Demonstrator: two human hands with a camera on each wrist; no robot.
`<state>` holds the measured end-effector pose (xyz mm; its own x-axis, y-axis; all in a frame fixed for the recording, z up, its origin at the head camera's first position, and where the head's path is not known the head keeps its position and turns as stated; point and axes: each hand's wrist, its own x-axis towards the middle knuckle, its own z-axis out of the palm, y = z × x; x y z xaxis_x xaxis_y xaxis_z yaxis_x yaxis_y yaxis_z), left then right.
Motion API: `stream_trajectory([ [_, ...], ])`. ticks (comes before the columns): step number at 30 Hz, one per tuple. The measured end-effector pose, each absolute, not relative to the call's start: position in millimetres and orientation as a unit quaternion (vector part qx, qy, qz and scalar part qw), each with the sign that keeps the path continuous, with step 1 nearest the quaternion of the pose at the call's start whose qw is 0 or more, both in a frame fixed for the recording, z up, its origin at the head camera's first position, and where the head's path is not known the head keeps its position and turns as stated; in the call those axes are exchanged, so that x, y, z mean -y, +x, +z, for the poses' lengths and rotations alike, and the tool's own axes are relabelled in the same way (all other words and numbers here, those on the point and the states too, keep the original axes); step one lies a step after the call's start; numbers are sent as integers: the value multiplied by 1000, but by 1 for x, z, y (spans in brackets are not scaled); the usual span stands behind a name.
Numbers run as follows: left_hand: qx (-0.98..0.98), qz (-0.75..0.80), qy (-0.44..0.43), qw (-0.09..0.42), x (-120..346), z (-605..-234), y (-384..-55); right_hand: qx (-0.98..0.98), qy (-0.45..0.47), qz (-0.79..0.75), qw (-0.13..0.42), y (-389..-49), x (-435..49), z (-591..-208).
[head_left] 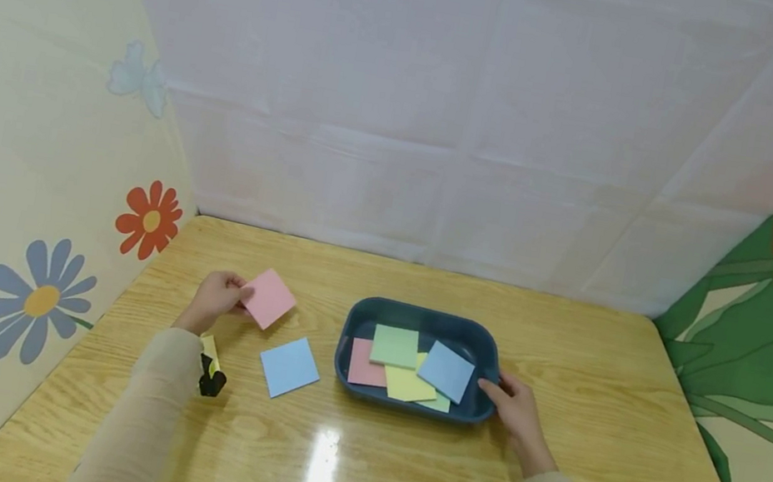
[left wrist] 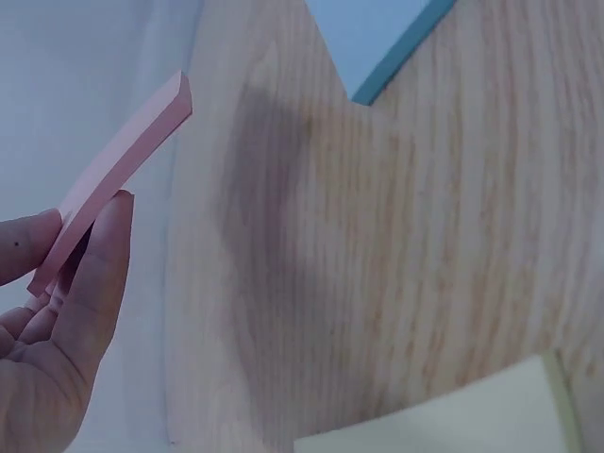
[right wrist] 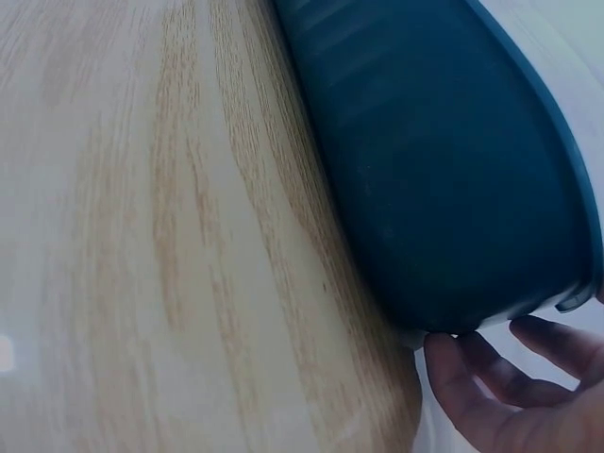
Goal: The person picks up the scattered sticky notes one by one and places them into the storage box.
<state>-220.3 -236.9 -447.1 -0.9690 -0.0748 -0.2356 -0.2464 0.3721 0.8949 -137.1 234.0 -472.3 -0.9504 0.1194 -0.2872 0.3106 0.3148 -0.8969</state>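
My left hand [head_left: 213, 301] pinches a pink sticky-note pad [head_left: 267, 300] between thumb and fingers. In the left wrist view the pad [left wrist: 118, 170] is held up on edge, slightly bent, its shadow on the wood. A blue pad [head_left: 290, 367] lies to the right of this hand, and a pale yellow pad [head_left: 210, 350] is partly hidden by the left wrist. With the thumb over the rim and fingers against the outer wall, my right hand [head_left: 517, 412] holds the right end of a dark blue plastic bin [head_left: 480, 342].
Inside the bin lie several overlapping pads: a green one [head_left: 395, 346], a blue one [head_left: 445, 371], a yellow one [head_left: 409, 384] and a pink one [head_left: 365, 364]. The wooden table [head_left: 273, 476] ends at a white cloth [head_left: 378, 105] behind and flower-printed cloths at both sides.
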Motion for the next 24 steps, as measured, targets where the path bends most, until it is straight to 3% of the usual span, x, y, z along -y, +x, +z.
stream_trajectory([
  [24, -768, 632, -99, 29, 216, -428, -216, -802, 139, -574, 87, -138, -234, -472],
])
